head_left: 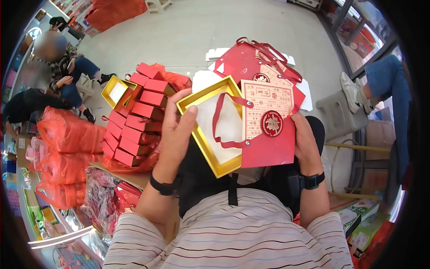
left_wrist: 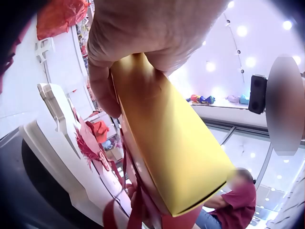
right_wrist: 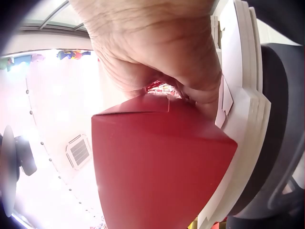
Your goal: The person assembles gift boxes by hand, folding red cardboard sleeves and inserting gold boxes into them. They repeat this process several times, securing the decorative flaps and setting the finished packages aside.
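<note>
My left hand pinches the left wall of a gold box with a white inside, tilted over my lap. In the left wrist view, thumb and fingers clasp the box's gold side. My right hand grips the right edge of a red folded piece with a printed cream panel, a round red medallion and a red ribbon handle that loops across the box. The right wrist view shows the red piece's outer face beneath my right hand.
Stacked red boxes and a smaller gold box are at the left, beside red plastic bags. More red folded pieces lie on white sheets ahead. Seated people are at the left; a person's legs rest by a grey stool at the right.
</note>
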Motion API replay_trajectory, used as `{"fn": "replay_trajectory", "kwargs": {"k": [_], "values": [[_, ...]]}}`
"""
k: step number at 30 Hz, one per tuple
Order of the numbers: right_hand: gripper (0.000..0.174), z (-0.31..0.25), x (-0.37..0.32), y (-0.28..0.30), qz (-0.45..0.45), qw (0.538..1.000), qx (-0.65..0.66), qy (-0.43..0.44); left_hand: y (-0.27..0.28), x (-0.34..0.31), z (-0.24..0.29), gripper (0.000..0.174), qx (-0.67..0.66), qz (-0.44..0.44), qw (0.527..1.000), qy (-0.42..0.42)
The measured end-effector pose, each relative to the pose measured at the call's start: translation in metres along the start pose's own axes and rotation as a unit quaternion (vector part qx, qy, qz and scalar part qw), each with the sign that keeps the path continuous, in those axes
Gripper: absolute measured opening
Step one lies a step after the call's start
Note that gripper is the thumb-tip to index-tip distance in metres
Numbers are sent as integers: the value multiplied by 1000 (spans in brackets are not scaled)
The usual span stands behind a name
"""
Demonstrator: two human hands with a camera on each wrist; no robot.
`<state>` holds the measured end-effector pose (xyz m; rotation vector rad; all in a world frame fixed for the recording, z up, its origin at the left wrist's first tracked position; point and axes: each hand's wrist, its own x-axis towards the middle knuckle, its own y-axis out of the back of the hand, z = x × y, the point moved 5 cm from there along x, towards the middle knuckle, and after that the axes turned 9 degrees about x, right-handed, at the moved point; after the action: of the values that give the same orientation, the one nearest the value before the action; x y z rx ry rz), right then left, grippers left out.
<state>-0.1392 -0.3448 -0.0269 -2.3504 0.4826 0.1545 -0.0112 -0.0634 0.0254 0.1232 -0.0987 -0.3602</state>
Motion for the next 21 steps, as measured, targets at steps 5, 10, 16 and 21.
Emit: {"fn": "replay_trajectory", "kwargs": {"k": [5,10,16,21], "values": [[51,-2,0,-3,10,1000,-6,0,4,1,-4,33,-25,-19,999,8],[54,-5,-4,-10,18,999,-27,9,8,-2,-6,30,21,-22,1000,7],[52,-4,-1,-8,17,999,-34,17,7,-8,-7,25,15,-10,1000,-22],[50,-4,-2,-9,-6,998,-64,6,15,-1,-13,22,62,-111,992,11]]}}
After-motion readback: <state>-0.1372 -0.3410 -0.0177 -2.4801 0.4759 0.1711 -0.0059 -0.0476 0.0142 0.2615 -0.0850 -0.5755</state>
